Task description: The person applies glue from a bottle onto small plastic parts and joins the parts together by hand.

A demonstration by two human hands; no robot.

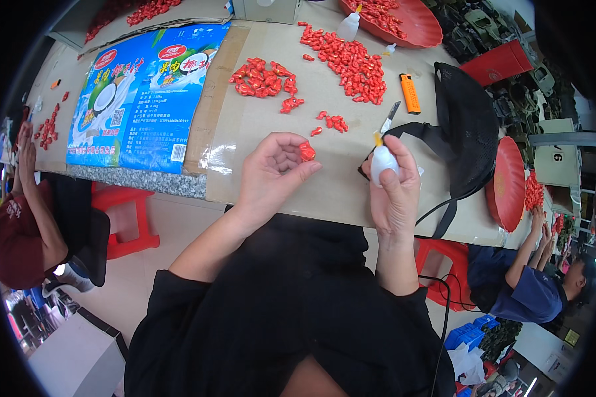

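Left hand [271, 169] pinches a small, glossy red piece [307, 151].

Pinches small red piece [307, 151] in left hand [276, 171], above near edge of worktop [271, 132]. Grips white squeeze bottle [383, 165] in right hand [398, 195], with yellow tip [378, 138] toward far edge. Shows red cluster [258, 78] beyond left hand; bigger red pile [357, 69] farther right, reaching up beside red tray [422, 23] near far edge. Has orange lighter [410, 93] just right of pile, knife blade [391, 116] between lighter and yellow tip. Carries black mesh bag [470, 126] right of lighter, second red tray [503, 188] beyond bag toward right. Includes blue printed cardboard [129, 149], flat along left part of near edge.
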